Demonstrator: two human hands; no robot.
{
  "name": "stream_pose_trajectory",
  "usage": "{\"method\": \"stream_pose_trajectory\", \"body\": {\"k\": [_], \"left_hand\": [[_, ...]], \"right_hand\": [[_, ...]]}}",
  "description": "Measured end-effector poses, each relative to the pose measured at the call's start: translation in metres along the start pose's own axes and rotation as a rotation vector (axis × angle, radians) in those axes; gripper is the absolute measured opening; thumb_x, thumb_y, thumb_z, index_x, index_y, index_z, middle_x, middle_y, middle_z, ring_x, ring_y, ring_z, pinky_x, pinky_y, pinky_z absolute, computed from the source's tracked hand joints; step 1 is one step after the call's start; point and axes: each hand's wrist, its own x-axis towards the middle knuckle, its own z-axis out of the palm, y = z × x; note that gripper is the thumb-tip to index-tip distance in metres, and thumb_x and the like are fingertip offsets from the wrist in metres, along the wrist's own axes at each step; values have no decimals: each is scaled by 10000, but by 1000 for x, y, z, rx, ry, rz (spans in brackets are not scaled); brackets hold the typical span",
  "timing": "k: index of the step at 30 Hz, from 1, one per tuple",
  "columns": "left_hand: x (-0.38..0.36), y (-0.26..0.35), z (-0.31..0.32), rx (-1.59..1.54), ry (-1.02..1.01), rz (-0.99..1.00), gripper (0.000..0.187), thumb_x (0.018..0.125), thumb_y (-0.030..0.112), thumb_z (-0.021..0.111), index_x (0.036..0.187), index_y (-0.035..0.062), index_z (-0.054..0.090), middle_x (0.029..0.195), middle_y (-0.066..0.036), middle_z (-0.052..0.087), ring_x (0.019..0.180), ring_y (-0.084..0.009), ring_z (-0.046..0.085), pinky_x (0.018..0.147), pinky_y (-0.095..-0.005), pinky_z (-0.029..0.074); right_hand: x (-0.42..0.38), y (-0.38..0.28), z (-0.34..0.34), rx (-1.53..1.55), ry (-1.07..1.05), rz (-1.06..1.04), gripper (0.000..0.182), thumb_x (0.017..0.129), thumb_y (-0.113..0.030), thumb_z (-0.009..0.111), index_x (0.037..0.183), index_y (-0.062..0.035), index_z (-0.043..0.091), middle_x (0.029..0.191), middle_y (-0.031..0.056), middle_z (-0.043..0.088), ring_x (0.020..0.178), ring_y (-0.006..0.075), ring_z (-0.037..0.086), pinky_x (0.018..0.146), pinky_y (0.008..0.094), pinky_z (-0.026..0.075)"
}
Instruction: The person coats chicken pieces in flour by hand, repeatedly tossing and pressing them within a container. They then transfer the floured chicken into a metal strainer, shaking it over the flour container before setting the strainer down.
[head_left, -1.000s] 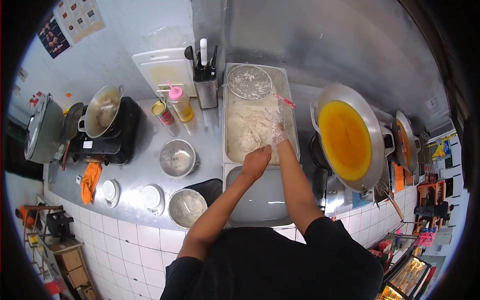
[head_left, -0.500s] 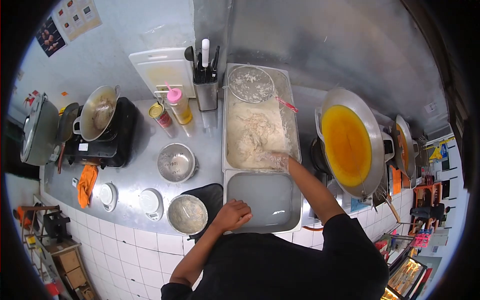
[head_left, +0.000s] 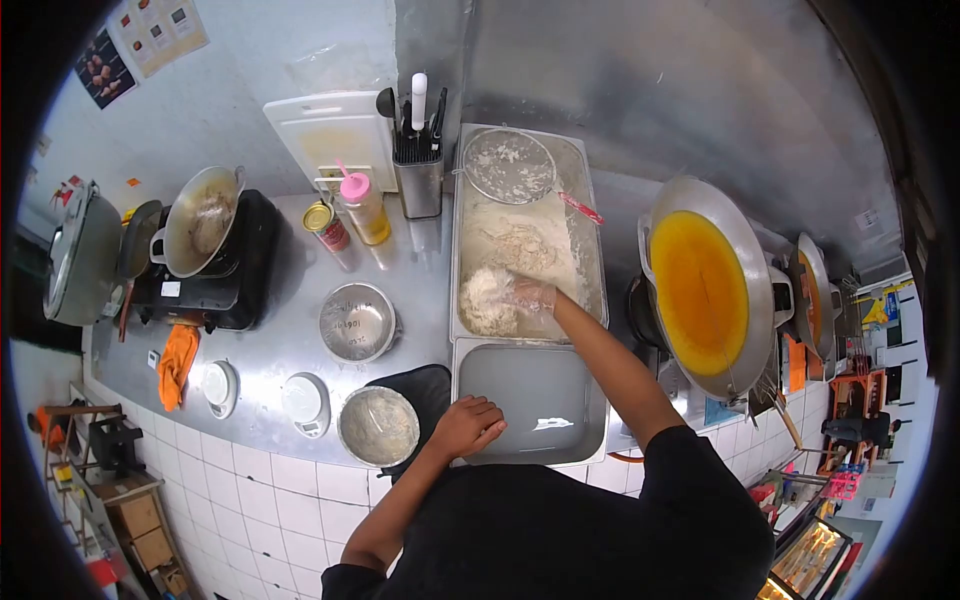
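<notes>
Flour [head_left: 575, 285] covers the bottom of the upper tray [head_left: 457, 240], and the work in hand appears to be turning or gathering the floury stuff in it. Right hand [head_left: 532, 296], in what seems a thin clear glove, is at the near part of this tray, touching a pale clump [head_left: 490, 302] on its left side. The fingertips are partly hidden by flour, so I cannot tell if they grip the clump or only push it. More rough lumps [head_left: 522, 246] lie just beyond, below the sieve [head_left: 510, 165], which is at the far end, near the red handle [head_left: 582, 208].

Left hand [head_left: 468, 425] is loosely closed at the left edge of the lower tray [head_left: 603, 405], with nothing seen in it. This tray holds cloudy liquid [head_left: 500, 385]. A floury bowl [head_left: 378, 426] is beside the left forearm.

In my judgement, a next move on the clump calls for a soft, cupped palm, kept low inside the rim, because the loose flour could spill easily.
</notes>
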Motion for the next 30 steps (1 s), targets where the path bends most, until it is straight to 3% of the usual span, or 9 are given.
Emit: {"method": "stream_pose_trajectory", "body": {"k": [3,6,9,10,13,17,22,25,30], "left_hand": [[1,3,-2,22,10,-7,253,989,283,564,866,77,643,830,-67,635,843,-267,628,800,-408,483],[0,2,0,15,5,-15,257,989,281,563,863,73,645,838,-73,640,844,-274,631,799,-409,486],[0,2,-1,12,3,-21,263,990,282,562,860,68,644,839,-77,642,847,-278,632,797,-412,488],[0,3,-1,9,6,-24,260,989,280,564,862,67,644,837,-77,642,846,-279,632,797,-413,488],[-3,7,2,-4,12,-40,250,986,269,570,864,65,644,831,-79,641,840,-283,633,794,-418,491],[2,0,2,13,34,-40,235,983,253,577,862,63,644,823,-84,640,826,-290,634,789,-424,494],[-3,2,6,-2,80,-49,229,984,242,575,867,58,647,833,-92,648,828,-295,637,792,-428,495],[-4,3,4,-19,107,-47,226,986,238,573,875,57,652,845,-94,656,832,-297,638,797,-430,495],[-5,3,4,-7,109,-66,241,997,246,569,882,56,662,851,-98,662,829,-303,640,801,-429,495]], "right_hand": [[22,2,-20,-711,135,-18,443,852,-205,702,1262,-56,627,1234,210,635,1218,368,580,1090,428,422],[23,-34,-20,-690,468,-85,255,855,-177,655,1072,-44,673,1097,211,651,1084,395,618,985,441,487],[67,-10,12,-704,490,105,239,771,-203,751,929,-24,742,966,216,727,940,398,702,840,455,578],[67,-6,24,-744,644,29,267,695,-242,821,859,-39,763,926,226,737,871,402,725,771,464,598],[76,7,35,-930,201,284,387,671,-260,842,957,-13,758,999,261,722,946,379,724,810,471,592],[61,16,45,-1097,87,222,477,693,-237,809,1070,38,715,1061,289,690,1012,378,704,824,491,578],[15,17,29,-864,185,54,417,745,-197,706,1079,52,679,1086,276,670,986,406,687,893,461,553],[-30,17,25,-737,21,119,409,825,-267,746,1113,14,670,1187,233,658,1153,393,630,961,465,517],[-77,-41,-23,-795,-62,155,374,808,-259,710,1084,-11,668,1174,202,674,1092,384,646,917,465,523]]}}
